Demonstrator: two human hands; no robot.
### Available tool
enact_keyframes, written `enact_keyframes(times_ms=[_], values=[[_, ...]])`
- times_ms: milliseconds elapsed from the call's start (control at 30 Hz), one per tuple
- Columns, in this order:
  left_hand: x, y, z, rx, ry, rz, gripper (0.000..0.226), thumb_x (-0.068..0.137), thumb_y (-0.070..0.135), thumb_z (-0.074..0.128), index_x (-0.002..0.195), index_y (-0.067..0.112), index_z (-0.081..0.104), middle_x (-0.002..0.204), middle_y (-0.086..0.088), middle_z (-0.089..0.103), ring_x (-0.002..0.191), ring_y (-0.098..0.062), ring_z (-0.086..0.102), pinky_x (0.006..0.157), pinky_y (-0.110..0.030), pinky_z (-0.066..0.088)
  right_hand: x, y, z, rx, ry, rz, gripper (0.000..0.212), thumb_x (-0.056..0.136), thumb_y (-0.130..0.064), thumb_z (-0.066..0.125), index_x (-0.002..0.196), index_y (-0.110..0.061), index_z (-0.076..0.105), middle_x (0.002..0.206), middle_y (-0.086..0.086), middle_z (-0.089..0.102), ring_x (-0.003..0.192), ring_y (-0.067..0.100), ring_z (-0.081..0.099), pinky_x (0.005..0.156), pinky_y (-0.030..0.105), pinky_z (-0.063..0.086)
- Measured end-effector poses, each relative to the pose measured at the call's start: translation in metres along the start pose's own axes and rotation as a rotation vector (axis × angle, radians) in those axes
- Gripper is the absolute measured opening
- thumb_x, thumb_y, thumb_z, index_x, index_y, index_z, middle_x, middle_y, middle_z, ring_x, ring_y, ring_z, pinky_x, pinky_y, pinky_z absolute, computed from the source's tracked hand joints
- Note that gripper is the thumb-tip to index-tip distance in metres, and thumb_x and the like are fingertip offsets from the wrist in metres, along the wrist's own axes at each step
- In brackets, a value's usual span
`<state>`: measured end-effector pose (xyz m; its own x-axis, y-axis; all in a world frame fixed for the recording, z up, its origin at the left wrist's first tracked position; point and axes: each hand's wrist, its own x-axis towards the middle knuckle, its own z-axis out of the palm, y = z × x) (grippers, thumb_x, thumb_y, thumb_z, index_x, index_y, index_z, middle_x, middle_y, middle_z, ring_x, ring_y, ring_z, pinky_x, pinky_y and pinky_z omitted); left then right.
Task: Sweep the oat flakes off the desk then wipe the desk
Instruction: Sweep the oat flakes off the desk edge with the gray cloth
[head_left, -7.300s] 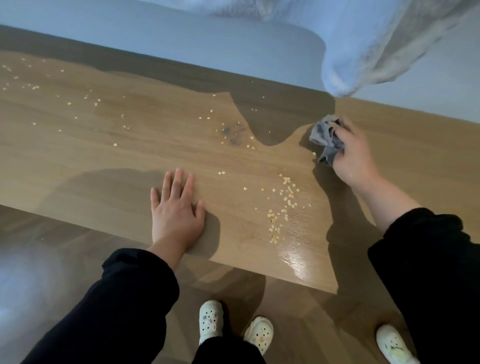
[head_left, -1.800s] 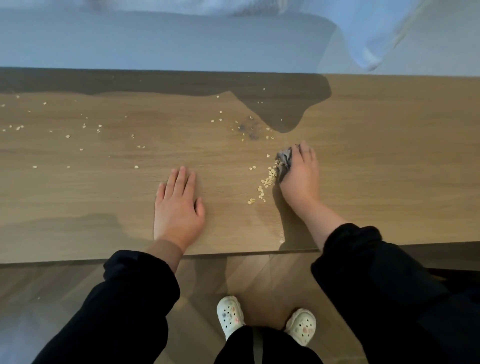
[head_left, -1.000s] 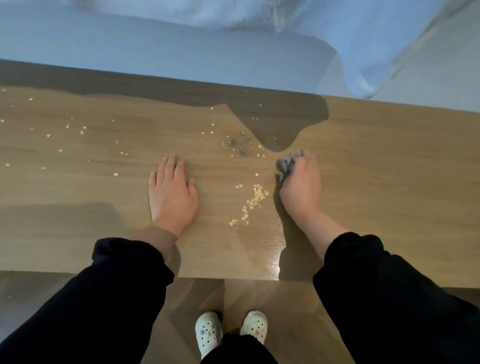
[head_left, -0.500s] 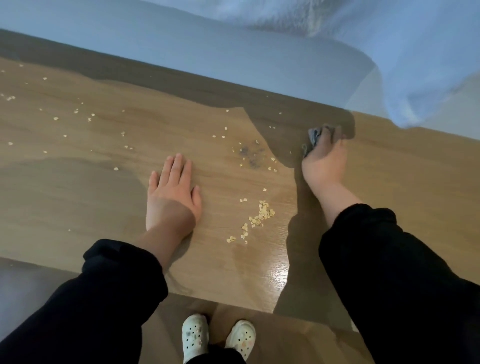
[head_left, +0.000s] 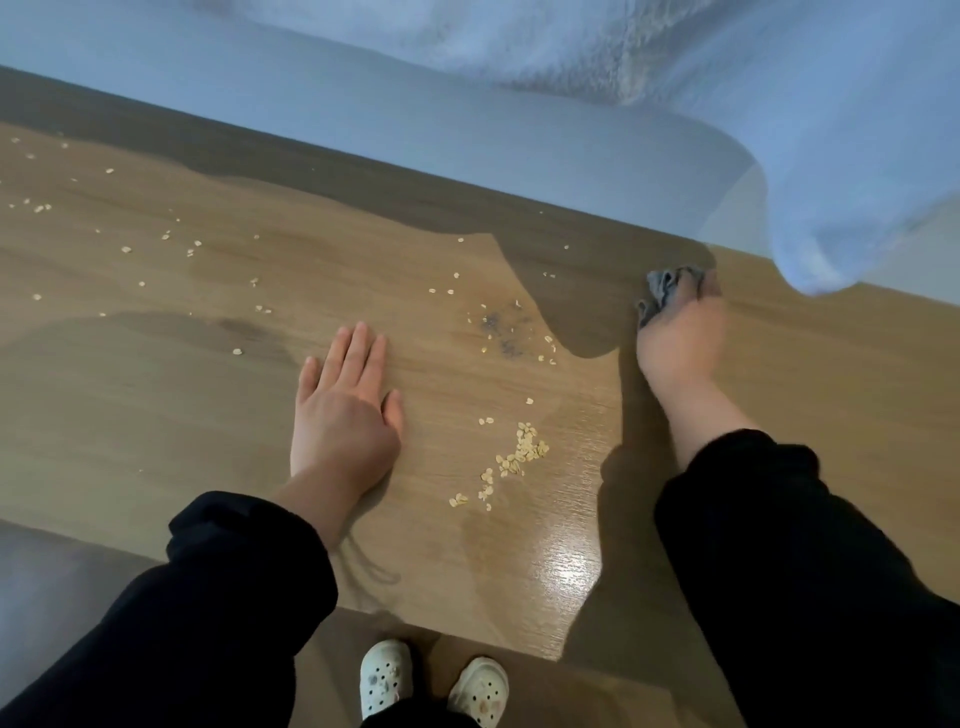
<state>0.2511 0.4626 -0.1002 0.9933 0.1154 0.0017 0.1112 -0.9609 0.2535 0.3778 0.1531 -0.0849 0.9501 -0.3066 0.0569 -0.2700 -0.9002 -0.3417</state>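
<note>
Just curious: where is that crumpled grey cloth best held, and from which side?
Grip the grey cloth by its bunched middle, from above, as the right hand does: it is a soft wad on the desk, with no handle or stiff edge.

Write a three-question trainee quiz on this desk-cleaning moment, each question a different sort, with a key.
1. True or false: the left hand lies flat on the desk, holding nothing.
2. The right hand grips: A) a brush, B) a grey cloth, C) a sponge.
3. Fill in: the densest cluster of oat flakes lies ____ the two hands.
Key: 1 true; 2 B; 3 between.
</note>
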Motion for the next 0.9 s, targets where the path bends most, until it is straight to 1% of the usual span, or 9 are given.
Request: enact_keyframes(times_ms=[67, 167, 233, 333, 400, 467, 633, 800, 900], values=[[0.0, 0.0, -0.001, 0.0, -0.003, -0.006, 0.065, 0.09, 0.035, 0.028, 0.151, 0.015, 0.027, 0.16, -0.001, 0.017, 0.148, -0.014, 0.008, 0.12, -0.039, 0.004, 0.0, -0.033, 0.013, 0.03, -0.01, -0.029, 0.049, 0.089, -0.018, 0.05, 0.135, -0.004, 0.045, 0.146, 0.019, 0.036, 0.135, 0.037, 0.034, 0.112, 0.047, 0.03], [0.001, -0.001, 0.0, 0.005, 0.001, 0.003, 0.064, 0.09, 0.035, 0.029, 0.151, 0.014, 0.029, 0.159, -0.002, 0.019, 0.148, -0.016, 0.01, 0.12, -0.041, 0.007, -0.01, -0.053, 0.026, -0.065, -0.149, -0.385, 0.051, 0.095, -0.018, 0.048, 0.144, -0.01, 0.037, 0.157, 0.012, 0.024, 0.145, 0.031, 0.02, 0.119, 0.045, 0.018], [0.001, -0.002, 0.001, 0.014, -0.001, 0.007, 0.064, 0.09, 0.034, 0.03, 0.151, 0.014, 0.029, 0.159, -0.003, 0.02, 0.148, -0.016, 0.011, 0.12, -0.041, 0.008, 0.001, -0.034, 0.018, -0.128, -0.145, -0.484, 0.055, 0.095, -0.016, 0.051, 0.147, -0.01, 0.034, 0.159, 0.013, 0.021, 0.147, 0.031, 0.018, 0.12, 0.045, 0.015], [0.001, -0.002, 0.001, 0.018, 0.004, 0.009, 0.063, 0.09, 0.034, 0.031, 0.149, 0.013, 0.033, 0.158, -0.004, 0.024, 0.147, -0.018, 0.015, 0.119, -0.043, 0.01, 0.031, 0.012, 0.008, -0.004, 0.059, -0.122, 0.051, 0.09, -0.011, 0.048, 0.141, -0.008, 0.042, 0.147, 0.021, 0.036, 0.135, 0.038, 0.034, 0.111, 0.046, 0.029], [0.001, -0.002, 0.002, 0.021, 0.005, 0.013, 0.064, 0.089, 0.035, 0.03, 0.149, 0.012, 0.034, 0.157, -0.005, 0.026, 0.147, -0.019, 0.018, 0.118, -0.044, 0.013, 0.044, 0.012, 0.006, 0.07, 0.065, 0.168, 0.056, 0.094, -0.013, 0.044, 0.149, -0.009, 0.031, 0.154, 0.02, 0.025, 0.14, 0.034, 0.026, 0.114, 0.043, 0.023], [0.002, -0.002, 0.002, 0.029, -0.003, 0.022, 0.065, 0.089, 0.036, 0.029, 0.149, 0.012, 0.034, 0.157, -0.005, 0.026, 0.147, -0.019, 0.018, 0.118, -0.045, 0.013, 0.047, -0.009, 0.008, -0.001, 0.063, 0.234, 0.055, 0.097, -0.026, 0.046, 0.146, -0.007, 0.032, 0.153, 0.02, 0.024, 0.139, 0.036, 0.026, 0.115, 0.045, 0.023], [0.003, -0.002, 0.002, 0.034, -0.002, 0.013, 0.069, 0.086, 0.041, 0.02, 0.148, 0.013, 0.035, 0.157, -0.004, 0.027, 0.147, -0.019, 0.019, 0.118, -0.044, 0.014, 0.037, -0.054, 0.023, 0.045, 0.07, -0.033, 0.057, 0.092, -0.024, 0.062, 0.139, -0.004, 0.038, 0.146, 0.017, 0.036, 0.132, 0.036, 0.035, 0.111, 0.04, 0.029], [0.002, -0.001, 0.001, 0.045, -0.01, 0.014, 0.066, 0.087, 0.037, 0.028, 0.148, 0.013, 0.034, 0.157, -0.005, 0.026, 0.147, -0.02, 0.018, 0.118, -0.044, 0.014, 0.044, -0.079, 0.026, -0.01, -0.052, -0.186, 0.055, 0.094, -0.028, 0.058, 0.141, -0.007, 0.037, 0.146, 0.015, 0.032, 0.132, 0.036, 0.033, 0.111, 0.04, 0.03], [0.002, -0.001, 0.001, 0.038, -0.002, 0.013, 0.066, 0.087, 0.037, 0.029, 0.148, 0.013, 0.036, 0.157, -0.005, 0.028, 0.146, -0.02, 0.02, 0.118, -0.046, 0.016, 0.037, -0.083, 0.024, 0.043, -0.137, -0.436, 0.044, 0.092, -0.012, 0.055, 0.134, -0.005, 0.047, 0.142, 0.016, 0.039, 0.129, 0.036, 0.037, 0.107, 0.04, 0.035]])
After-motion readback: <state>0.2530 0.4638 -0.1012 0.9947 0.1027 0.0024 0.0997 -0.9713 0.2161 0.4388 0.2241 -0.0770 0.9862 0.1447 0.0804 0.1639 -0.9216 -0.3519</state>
